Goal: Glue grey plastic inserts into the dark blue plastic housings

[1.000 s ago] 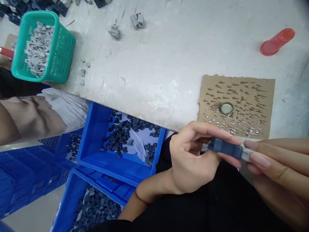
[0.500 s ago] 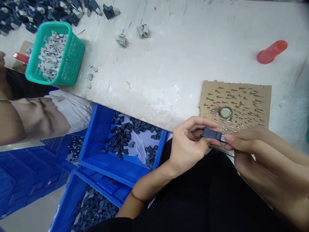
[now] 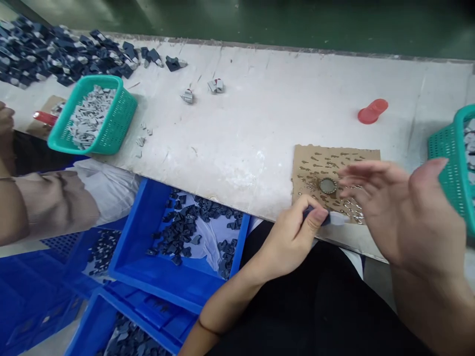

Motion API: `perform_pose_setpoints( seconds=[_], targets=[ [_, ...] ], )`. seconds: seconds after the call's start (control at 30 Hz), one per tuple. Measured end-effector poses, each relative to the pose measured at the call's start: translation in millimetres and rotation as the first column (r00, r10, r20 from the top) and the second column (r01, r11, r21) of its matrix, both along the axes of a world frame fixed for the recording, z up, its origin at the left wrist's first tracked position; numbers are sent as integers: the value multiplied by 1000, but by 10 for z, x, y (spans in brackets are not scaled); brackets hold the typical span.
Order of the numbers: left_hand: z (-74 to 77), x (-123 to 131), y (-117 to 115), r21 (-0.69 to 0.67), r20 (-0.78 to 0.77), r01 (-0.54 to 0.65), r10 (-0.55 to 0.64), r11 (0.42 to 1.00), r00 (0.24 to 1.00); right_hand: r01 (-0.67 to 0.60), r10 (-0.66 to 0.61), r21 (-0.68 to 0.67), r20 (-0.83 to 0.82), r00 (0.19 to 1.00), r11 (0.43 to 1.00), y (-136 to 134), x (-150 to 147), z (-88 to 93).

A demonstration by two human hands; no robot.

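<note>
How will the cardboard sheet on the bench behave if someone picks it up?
Probably light and a bit bendy: the cardboard sheet looks thin, with a ragged far edge. Likely slick or tacky in places, given the glossy, wet-looking streaks across it. The round cap on top may slide if it tilts; can't tell whether it's stuck.

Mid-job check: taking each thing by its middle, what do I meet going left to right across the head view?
Left green basket → upper blue bin → left hand, gripping a dark part → metal cap → red plastic piece → open right hand → right green basket.
</note>
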State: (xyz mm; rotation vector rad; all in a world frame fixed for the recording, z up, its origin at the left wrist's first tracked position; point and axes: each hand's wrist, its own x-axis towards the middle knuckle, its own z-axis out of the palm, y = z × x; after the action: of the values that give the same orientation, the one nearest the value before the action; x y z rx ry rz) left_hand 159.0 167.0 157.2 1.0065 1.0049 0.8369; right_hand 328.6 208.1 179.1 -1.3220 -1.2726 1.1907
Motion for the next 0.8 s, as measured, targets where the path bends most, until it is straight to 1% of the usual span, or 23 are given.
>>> perform_pose_setpoints(
  seconds=[0.03, 0.1, 0.17, 0.23, 0.3, 0.4, 0.43, 0.57, 0.63, 0.73, 0.8],
  targets=[
    [38, 31, -24, 38, -63, 20, -17, 999, 998, -22, 21, -23, -67, 998, 999, 40, -29, 0],
    [113, 93, -76, 81, -119, 47, -38, 996, 992, -111, 102, -58, -136, 985, 992, 84, -84, 15],
    [165, 140, -113, 109, -136, 53, -38, 993, 990, -164, 158, -39, -126, 979, 986, 79, -121, 34],
    [186, 159, -119, 151, -159, 65, -41, 986, 986, -180, 179, 1, -120, 977, 984, 45, -136, 42],
    [182, 146, -93, 191, -186, 121, -85, 974, 979, -150, 152, 21, -165, 975, 988, 1, -147, 30],
    [157, 104, -32, 205, -211, 242, -198, 949, 957, -81, 76, -14, -233, 969, 997, -58, -178, -11],
    [146, 94, -14, 201, -216, 260, -216, 944, 952, -50, 43, -19, -253, 967, 999, -72, -190, -23],
    [101, 92, 31, 190, -203, 238, -199, 953, 959, 59, -51, 15, -333, 942, 998, -88, -213, -45],
    [85, 97, 46, 193, -187, 244, -208, 950, 960, 78, -64, 25, -356, 932, 997, -77, -230, -50],
    [108, 91, 80, 181, -194, 295, -260, 938, 946, 117, -88, 72, -319, 944, 991, -55, -278, -79],
    [169, 70, 147, 162, -228, 353, -313, 922, 922, 168, -126, 135, -273, 954, 977, -35, -262, -112]
  ],
)
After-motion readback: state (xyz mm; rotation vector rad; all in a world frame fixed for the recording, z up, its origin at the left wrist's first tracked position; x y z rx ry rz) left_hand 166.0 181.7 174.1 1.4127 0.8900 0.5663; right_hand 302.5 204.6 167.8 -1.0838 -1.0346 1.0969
